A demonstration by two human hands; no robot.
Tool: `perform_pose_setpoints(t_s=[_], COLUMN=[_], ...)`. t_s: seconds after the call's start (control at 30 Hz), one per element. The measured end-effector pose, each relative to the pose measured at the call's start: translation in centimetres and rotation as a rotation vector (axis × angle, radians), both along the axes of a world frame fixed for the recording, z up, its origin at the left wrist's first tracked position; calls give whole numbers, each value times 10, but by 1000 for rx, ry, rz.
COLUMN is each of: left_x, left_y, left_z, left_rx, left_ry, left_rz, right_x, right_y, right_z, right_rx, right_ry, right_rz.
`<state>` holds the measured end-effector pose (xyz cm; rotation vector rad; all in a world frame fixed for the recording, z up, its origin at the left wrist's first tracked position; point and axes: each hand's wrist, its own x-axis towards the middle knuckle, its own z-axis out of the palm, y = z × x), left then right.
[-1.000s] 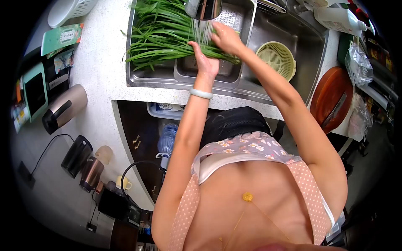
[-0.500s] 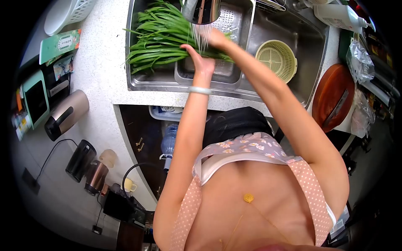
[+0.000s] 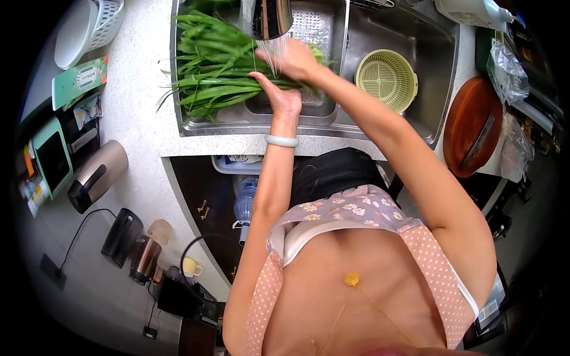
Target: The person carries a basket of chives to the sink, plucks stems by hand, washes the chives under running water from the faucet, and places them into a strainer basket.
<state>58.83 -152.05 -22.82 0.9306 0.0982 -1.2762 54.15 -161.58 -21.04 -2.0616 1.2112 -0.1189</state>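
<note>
At the far left of the counter (image 3: 142, 118) there stands a white plastic basket (image 3: 107, 26), and nearer to me a metallic jug with black handle (image 3: 104, 172). Then come the long green leaves (image 3: 211, 62), a thick bunch, which lies across the left basin of the steel sink (image 3: 199, 126). My left hand (image 3: 285, 102), with a pale bangle (image 3: 281, 140) on the wrist, touches the bunch at its near side; the thumb is spread up, but the fingers are hidden, so I cannot tell how they close. Water falls from the faucet (image 3: 274, 18) upon my right hand (image 3: 297, 61), which is laid over the stalks; it is blurred, and whether it pinches them I cannot tell. In the right basin sits a pale green strainer (image 3: 386, 80); further right, a round wooden board (image 3: 460, 127).
</note>
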Motion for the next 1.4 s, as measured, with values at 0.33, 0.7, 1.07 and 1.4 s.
perform_pose_setpoints(t_s=[0.33,0.7,1.07,1.4], left_x=[14,13,12,6], left_y=[28,9,19,29], left_z=[-31,-29,-27,29], left_rx=[57,69,124,-53], left_ry=[170,37,1,-12], left_rz=[-23,-52,26,54], right_x=[-45,-72,-58,-48], right_y=[-30,-15,-21,-36], right_z=[-49,-6,-23,26], right_rx=[124,844,646,791], right_ry=[-200,-335,-288,-657], right_rz=[86,174,177,223])
